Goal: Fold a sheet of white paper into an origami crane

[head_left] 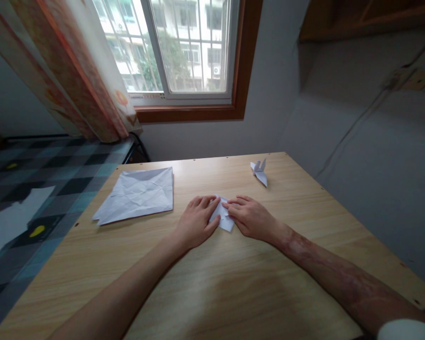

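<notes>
Both grips press flat: my left hand (197, 221) and right hand (250, 218) pin the small folded paper (224, 218) to the worktop (212, 283); I'd crease slowly, edges aligned

A matt, pale wood-grain tabletop (304, 222) is carrying a small folded piece of white paper (224, 218), creased paper sheets (136, 194) and a paper origami figure (259, 171) lying farther back on it.
</notes>
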Action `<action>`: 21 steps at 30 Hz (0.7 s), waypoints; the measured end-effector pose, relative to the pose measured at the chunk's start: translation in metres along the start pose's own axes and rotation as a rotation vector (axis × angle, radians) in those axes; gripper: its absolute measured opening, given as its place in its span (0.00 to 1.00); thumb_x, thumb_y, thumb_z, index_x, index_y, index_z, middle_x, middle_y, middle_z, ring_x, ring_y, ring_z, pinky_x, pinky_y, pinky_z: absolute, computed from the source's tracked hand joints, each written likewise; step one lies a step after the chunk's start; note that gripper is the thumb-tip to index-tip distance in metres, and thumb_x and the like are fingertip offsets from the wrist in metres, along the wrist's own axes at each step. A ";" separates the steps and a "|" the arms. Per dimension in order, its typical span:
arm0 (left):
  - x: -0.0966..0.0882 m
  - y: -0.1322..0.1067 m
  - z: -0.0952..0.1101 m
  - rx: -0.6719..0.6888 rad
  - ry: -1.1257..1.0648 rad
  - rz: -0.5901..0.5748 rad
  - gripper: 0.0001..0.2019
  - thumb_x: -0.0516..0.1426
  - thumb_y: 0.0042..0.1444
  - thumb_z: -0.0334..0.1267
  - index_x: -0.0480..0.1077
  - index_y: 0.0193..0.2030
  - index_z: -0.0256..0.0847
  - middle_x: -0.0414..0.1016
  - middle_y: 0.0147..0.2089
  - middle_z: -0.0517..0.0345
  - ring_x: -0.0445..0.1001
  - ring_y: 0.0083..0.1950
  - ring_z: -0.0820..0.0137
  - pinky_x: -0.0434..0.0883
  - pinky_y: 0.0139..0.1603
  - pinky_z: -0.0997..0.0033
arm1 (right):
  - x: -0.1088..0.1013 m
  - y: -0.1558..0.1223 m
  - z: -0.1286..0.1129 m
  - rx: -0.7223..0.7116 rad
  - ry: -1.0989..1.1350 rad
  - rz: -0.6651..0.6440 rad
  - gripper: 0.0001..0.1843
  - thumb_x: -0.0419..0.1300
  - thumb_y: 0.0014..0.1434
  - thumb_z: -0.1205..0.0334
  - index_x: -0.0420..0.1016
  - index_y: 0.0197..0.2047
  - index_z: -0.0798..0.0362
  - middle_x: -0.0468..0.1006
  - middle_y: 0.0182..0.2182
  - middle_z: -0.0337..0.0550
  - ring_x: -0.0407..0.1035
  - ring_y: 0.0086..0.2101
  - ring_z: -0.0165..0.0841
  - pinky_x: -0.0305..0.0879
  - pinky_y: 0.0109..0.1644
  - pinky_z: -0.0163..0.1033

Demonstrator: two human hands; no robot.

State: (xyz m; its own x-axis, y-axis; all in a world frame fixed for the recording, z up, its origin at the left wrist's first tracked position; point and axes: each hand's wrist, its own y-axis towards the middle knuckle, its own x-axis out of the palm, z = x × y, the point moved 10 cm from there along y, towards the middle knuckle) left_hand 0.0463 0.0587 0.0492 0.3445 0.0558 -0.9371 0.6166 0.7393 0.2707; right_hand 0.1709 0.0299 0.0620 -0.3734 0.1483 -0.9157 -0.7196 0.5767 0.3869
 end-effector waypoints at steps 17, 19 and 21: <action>-0.020 -0.003 -0.002 -0.032 0.035 0.129 0.12 0.62 0.71 0.48 0.76 0.51 0.43 0.82 0.55 0.47 0.78 0.56 0.52 0.73 0.62 0.47 | -0.005 -0.007 0.039 0.193 0.460 0.216 0.15 0.63 0.69 0.73 0.83 0.55 0.49 0.85 0.58 0.50 0.78 0.58 0.41 0.74 0.67 0.53; -0.019 -0.004 -0.001 -0.016 0.030 0.128 0.10 0.61 0.72 0.47 0.77 0.50 0.44 0.84 0.52 0.48 0.79 0.55 0.53 0.73 0.61 0.48 | -0.005 -0.008 0.045 0.231 0.397 0.244 0.20 0.67 0.67 0.71 0.80 0.61 0.50 0.81 0.62 0.53 0.75 0.62 0.44 0.70 0.71 0.56; -0.020 -0.004 0.003 0.022 0.013 0.134 0.09 0.59 0.74 0.45 0.78 0.50 0.45 0.85 0.54 0.50 0.79 0.56 0.55 0.73 0.62 0.48 | -0.004 -0.008 0.048 0.261 0.347 0.237 0.22 0.70 0.66 0.68 0.79 0.61 0.50 0.80 0.63 0.55 0.73 0.63 0.47 0.69 0.71 0.59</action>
State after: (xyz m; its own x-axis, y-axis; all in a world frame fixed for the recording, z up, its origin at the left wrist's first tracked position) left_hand 0.0386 0.0525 0.0671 0.4161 0.1618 -0.8948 0.5813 0.7094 0.3985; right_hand 0.2059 0.0632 0.0575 -0.7143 0.0492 -0.6982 -0.4368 0.7481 0.4996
